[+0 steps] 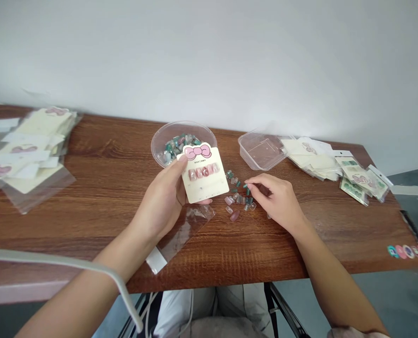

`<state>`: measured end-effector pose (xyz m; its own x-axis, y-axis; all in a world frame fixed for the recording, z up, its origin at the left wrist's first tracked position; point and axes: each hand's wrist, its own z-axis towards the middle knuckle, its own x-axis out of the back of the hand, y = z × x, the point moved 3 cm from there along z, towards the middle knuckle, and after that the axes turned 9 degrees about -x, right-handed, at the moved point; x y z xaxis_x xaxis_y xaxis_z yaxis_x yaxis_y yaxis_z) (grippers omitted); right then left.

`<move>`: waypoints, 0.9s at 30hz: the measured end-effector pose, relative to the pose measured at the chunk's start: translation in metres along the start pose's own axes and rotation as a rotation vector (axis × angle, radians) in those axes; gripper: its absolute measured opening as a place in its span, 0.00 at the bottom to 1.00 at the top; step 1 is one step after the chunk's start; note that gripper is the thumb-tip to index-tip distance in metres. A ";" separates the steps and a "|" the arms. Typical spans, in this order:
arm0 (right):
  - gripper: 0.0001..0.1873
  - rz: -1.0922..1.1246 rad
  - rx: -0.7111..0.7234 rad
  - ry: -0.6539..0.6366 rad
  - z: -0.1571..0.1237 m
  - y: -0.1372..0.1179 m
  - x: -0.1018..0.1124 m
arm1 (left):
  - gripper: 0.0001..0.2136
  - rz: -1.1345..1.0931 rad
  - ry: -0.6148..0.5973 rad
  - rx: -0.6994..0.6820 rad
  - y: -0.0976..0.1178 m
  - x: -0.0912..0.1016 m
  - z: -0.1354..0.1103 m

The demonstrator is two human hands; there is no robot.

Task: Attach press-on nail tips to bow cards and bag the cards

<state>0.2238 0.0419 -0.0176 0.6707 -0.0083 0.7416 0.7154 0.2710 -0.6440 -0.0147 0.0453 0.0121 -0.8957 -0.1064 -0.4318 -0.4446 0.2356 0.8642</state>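
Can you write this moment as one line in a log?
left hand | holds bow-topped nail card | right hand | beside loose press-on nails

I held my left hand (161, 199) raised and half-closed, thumb (182, 160) on top, while my right hand (274, 202) sat low, fingers (254, 187) curled inward, both wrists (298, 224) angled toward the middle.

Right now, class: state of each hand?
Left hand: holding a bow-topped nail card.
Right hand: curled beside loose press-on nails; whether holding one, cannot tell.

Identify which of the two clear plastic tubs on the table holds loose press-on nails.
The round tub holds them; the rectangular tub on its right has none.
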 end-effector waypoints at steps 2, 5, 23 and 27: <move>0.08 -0.050 0.008 -0.020 0.001 0.002 -0.001 | 0.15 -0.002 -0.005 0.009 -0.001 -0.001 -0.001; 0.09 -0.123 0.005 -0.036 0.006 0.005 -0.008 | 0.15 0.009 -0.012 0.011 -0.003 -0.002 -0.001; 0.06 -0.231 -0.049 -0.051 0.008 0.011 -0.010 | 0.17 0.011 -0.061 0.018 -0.005 -0.006 -0.003; 0.06 -0.185 -0.100 -0.062 0.011 0.012 -0.012 | 0.17 0.005 -0.054 0.042 -0.005 -0.006 -0.003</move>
<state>0.2222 0.0560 -0.0318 0.5148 0.0114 0.8572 0.8433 0.1733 -0.5087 -0.0066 0.0417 0.0112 -0.8956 -0.0532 -0.4416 -0.4381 0.2766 0.8553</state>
